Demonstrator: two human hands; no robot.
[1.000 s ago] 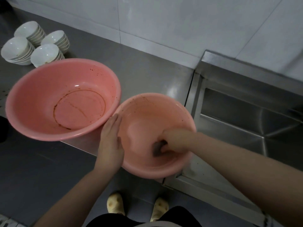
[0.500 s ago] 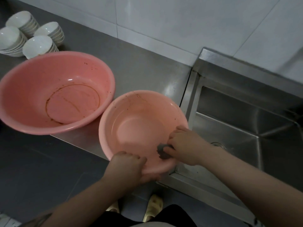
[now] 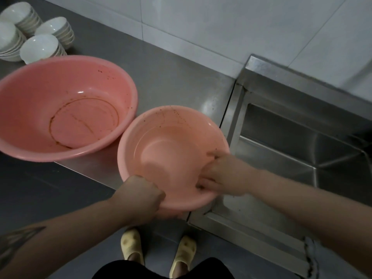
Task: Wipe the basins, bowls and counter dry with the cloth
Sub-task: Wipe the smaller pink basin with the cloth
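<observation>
So, closest to me: my left hand (image 3: 141, 195) grips the near rim of the smaller pink basin (image 3: 171, 141), which hangs over the edge of the steel counter (image 3: 171, 77). My right hand (image 3: 223, 174) is curled down against its inner right wall; the cloth is hidden under it, so I can't tell what it's holding. Touching it on the left is the bigger pink basin (image 3: 40, 93), with a brown ring of grime. Stacked white bowls (image 3: 38, 48) sit behind, the sink (image 3: 302, 141) off right.

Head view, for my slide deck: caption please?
Left hand grips small basin rim; right hand wipes inside, beside large basin.
</observation>
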